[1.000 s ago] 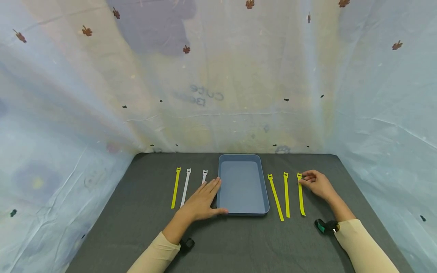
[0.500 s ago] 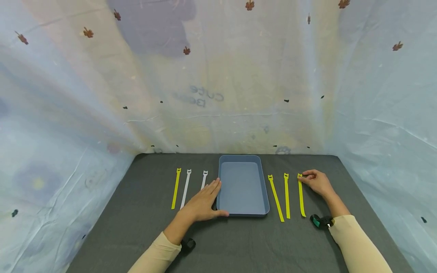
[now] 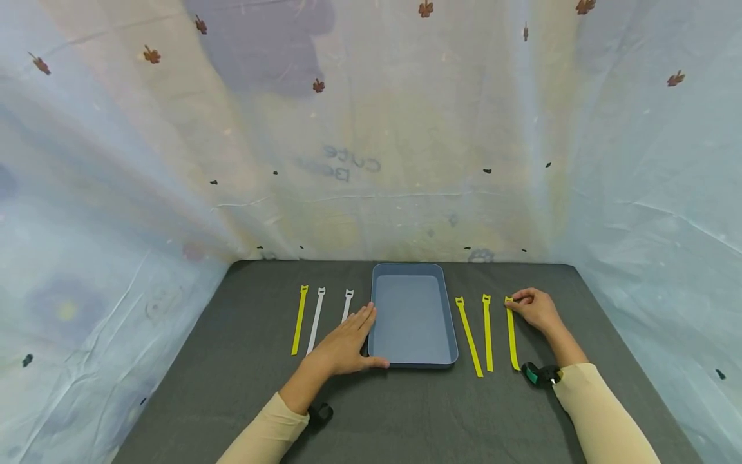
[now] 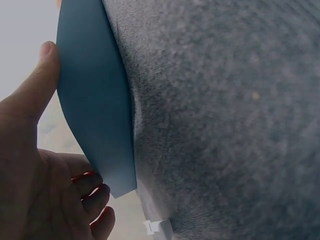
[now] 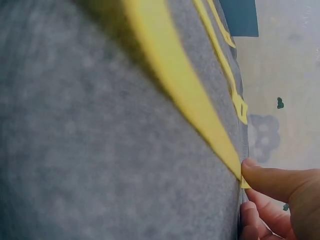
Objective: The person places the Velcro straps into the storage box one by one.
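A blue-grey rectangular tray (image 3: 413,320) sits mid-table in the head view. My left hand (image 3: 341,345) lies with straight fingers along its near left corner, thumb at the front edge. The left wrist view shows the thumb and fingers against the tray's wall (image 4: 95,95). On the right, my right hand (image 3: 539,310) pinches the head end of the rightmost yellow hook-and-loop cable tie (image 3: 513,341). That tie (image 5: 185,95) runs blurred towards the right wrist camera, its head partly hidden by the thumb. Two more yellow cable ties, one inner (image 3: 469,338) and one middle (image 3: 487,335), lie between tray and hand.
Left of the tray lie a yellow cable tie (image 3: 299,321), a white cable tie (image 3: 315,321) and another white tie (image 3: 348,304) partly covered by my left hand. Dark grey cloth covers the table (image 3: 429,412). A patterned curtain (image 3: 406,212) rises behind and at both sides.
My right forearm has swung slightly left, and the fingers have moved onto the head of the rightmost yellow cable tie. The left hand and tray stay nearly still.
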`<move>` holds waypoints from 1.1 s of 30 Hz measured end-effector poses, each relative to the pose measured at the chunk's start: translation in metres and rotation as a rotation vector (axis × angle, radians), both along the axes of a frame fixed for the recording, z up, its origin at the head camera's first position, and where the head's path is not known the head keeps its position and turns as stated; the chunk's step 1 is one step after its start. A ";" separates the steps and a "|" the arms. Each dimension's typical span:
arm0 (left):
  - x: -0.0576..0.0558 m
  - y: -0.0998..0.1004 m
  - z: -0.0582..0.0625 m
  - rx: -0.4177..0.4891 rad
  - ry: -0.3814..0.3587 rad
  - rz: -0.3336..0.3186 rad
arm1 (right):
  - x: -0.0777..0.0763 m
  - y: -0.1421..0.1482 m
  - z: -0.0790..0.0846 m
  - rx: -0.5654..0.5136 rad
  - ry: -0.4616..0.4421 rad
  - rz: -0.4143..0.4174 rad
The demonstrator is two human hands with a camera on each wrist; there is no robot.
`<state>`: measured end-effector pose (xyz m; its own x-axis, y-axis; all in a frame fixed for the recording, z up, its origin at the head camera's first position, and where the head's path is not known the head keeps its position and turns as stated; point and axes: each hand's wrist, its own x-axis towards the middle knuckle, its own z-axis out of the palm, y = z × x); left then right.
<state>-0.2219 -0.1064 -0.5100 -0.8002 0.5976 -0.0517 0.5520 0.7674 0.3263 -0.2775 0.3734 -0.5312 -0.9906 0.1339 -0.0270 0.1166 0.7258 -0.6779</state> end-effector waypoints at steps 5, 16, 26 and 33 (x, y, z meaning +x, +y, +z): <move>0.000 0.001 0.003 -0.011 -0.014 0.011 | 0.001 -0.002 0.001 -0.016 -0.016 -0.021; 0.000 0.004 0.005 -0.010 -0.017 0.010 | 0.009 0.005 0.001 -0.003 0.041 0.021; -0.001 0.003 0.003 -0.016 0.009 0.011 | 0.016 0.004 0.013 -0.105 0.122 0.075; -0.001 0.003 0.003 -0.036 0.008 0.016 | 0.024 0.000 0.026 -0.067 0.193 0.069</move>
<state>-0.2225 -0.1037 -0.5065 -0.8100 0.5826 -0.0663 0.5421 0.7872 0.2940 -0.2533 0.3733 -0.5055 -0.9851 0.0698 0.1574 -0.0684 0.6804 -0.7296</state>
